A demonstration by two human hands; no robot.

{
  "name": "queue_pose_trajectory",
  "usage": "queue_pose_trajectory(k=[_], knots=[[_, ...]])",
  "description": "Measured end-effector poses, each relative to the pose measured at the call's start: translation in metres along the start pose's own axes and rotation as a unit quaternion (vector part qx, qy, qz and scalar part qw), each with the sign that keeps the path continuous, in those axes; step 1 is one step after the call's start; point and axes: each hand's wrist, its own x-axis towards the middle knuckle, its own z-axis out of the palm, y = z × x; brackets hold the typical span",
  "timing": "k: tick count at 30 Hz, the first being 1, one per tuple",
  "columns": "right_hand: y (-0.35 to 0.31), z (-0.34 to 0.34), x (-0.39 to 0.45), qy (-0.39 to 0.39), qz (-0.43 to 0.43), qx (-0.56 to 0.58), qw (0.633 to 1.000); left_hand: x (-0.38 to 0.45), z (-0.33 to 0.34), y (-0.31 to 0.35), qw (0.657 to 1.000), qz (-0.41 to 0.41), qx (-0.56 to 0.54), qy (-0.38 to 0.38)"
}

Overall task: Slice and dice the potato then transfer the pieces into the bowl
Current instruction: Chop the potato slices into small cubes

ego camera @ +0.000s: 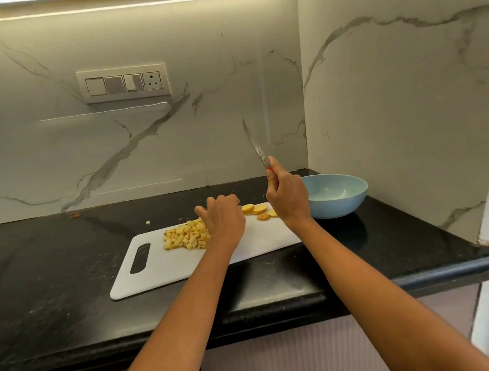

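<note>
1. At the far left of the black counter (54, 273) lies my white cutting board (162, 268), its handle slot toward the left.
2. On the board sits a pile of diced potato (184, 237), so most of the dicing looks done.
3. My left hand (224, 219) rests knuckles-up at the pile's right edge, fingers curled under. I cannot tell whether they pinch a piece or only steady the heap.
4. Just right of that hand, at the board's far corner, about 4 round potato slices (258, 209) lie flat and uncut. I judge these are what remains to dice.
5. My right hand (288, 195) is wrapped around the handle of the knife (256, 147), lifted clear of the board with the blade pointing up and away toward the marble wall.
6. Furthest right, just beside the board, stands the light blue bowl (336, 195). I see no potato inside it, so the whole transfer is still ahead.
</note>
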Motion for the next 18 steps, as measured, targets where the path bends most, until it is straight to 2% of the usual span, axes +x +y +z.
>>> queue_pose_trajectory(k=[2,6,11,18], knots=[[0.002,-0.001,0.002,0.013,0.012,0.014,1.000,0.003,0.004,0.005,1.000,0.004,-0.002,-0.028],[0.002,0.000,0.003,0.017,0.015,0.029,0.999,0.008,0.023,0.015,0.991,0.032,-0.030,-0.129],[0.004,0.001,0.004,0.027,0.017,0.034,0.999,0.012,0.028,0.016,0.991,0.083,-0.015,-0.105],[0.004,0.000,0.001,0.011,0.016,0.020,1.000,0.014,0.030,0.016,0.985,0.107,-0.017,-0.137]])
